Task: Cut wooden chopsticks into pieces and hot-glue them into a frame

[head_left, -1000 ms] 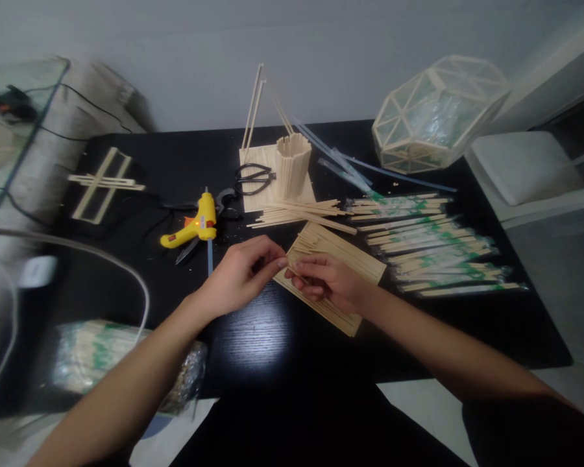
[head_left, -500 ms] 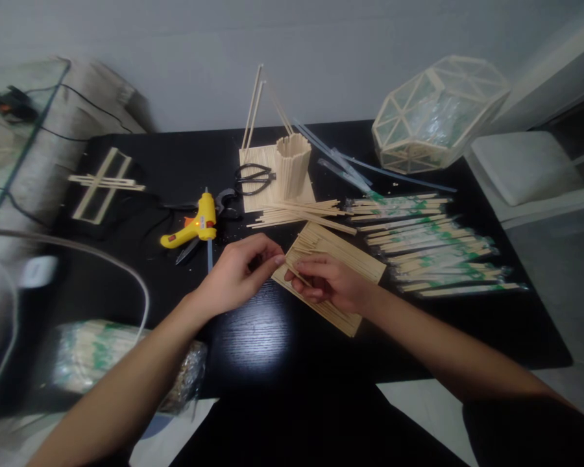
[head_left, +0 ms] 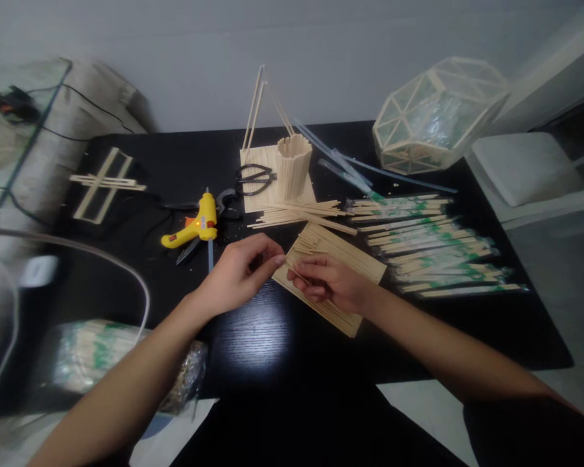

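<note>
A thin wooden chopstick (head_left: 299, 275) is pinched between the fingers of my right hand (head_left: 326, 279). The thumb and index finger of my left hand (head_left: 250, 267) are closed at its left end. Both hands hover over the near-left part of a flat panel of sticks laid side by side (head_left: 355, 259). Behind it lies a loose pile of chopsticks (head_left: 302, 213). Farther back, a cup built of upright sticks (head_left: 294, 165) stands on a square stick base (head_left: 260, 155), with long thin sticks rising from the base.
A yellow hot glue gun (head_left: 194, 224) and black-handled scissors (head_left: 254, 179) lie left of the pile. Wrapped chopsticks (head_left: 433, 243) and clear glue sticks (head_left: 343, 167) are to the right. A faceted frame (head_left: 438, 120), crossed sticks (head_left: 104, 185) and a plastic pack (head_left: 95, 353) sit around the black table (head_left: 467, 344).
The right hand's fingers have shifted very slightly around the chopstick. The left hand keeps its pinch, and the things on the table stay where they were.
</note>
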{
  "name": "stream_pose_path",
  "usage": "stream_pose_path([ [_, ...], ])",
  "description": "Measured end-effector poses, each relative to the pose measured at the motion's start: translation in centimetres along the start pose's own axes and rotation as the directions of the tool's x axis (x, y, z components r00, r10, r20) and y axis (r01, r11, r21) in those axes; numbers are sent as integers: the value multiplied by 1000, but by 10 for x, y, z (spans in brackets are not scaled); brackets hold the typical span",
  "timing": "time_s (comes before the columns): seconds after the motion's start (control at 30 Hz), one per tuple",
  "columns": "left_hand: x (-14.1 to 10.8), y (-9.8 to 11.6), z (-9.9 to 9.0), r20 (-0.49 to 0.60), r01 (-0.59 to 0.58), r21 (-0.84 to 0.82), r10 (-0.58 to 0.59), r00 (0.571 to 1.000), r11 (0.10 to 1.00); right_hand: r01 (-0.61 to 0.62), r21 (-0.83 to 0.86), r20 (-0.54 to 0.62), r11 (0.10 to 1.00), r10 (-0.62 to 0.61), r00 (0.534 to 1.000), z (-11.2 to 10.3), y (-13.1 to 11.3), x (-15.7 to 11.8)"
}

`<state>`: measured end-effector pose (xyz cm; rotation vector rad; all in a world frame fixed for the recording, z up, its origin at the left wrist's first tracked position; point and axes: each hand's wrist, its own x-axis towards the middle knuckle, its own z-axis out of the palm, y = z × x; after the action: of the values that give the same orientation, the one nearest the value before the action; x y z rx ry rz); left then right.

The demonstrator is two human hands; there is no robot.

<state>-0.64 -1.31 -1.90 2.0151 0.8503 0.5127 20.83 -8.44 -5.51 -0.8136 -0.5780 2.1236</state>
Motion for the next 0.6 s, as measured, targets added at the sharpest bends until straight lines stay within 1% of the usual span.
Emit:
stream_pose_path([
  [0.27,1,0,1,16,-18,1,18,1000,1000,10,-9,-10,1000,-10,1000,0,2,0],
  [0.6,1,2,2,18,2,-18,-2,1000,1000,21,-21,-48,1000,-22,999,1,3,-1],
])
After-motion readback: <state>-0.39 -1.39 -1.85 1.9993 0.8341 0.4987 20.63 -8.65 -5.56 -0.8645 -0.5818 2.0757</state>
